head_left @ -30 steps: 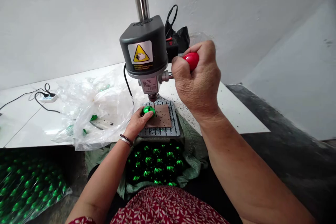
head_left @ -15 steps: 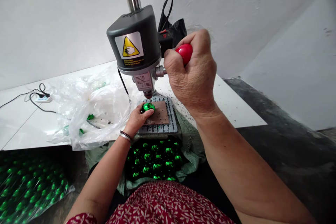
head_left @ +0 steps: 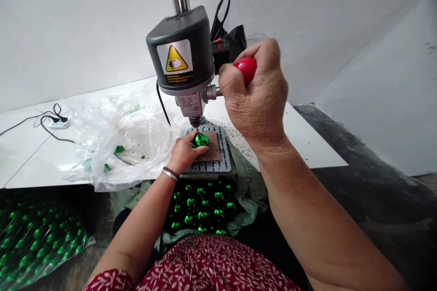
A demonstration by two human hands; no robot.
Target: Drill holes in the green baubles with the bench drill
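My left hand pinches a shiny green ball between thumb and fingers, on a brown board lying on the grey slotted base of a drill press. Directly above the ball is the drill chuck, its bit at the ball's top; whether it has gone in I cannot tell. Closed around the red knob of the drill press lever is my right hand, up to the right of the motor housing. Part of the knob is hidden by my fingers.
Below the base, a green woven sack holds many green balls. More balls fill a clear bag at lower left. Crumpled clear plastic and a power strip lie on the white table. Dark bits are scattered about.
My left hand and the green ball have shifted slightly right, under the drill bit. My right hand keeps its grip on the red knob. The whole view has shifted a little.
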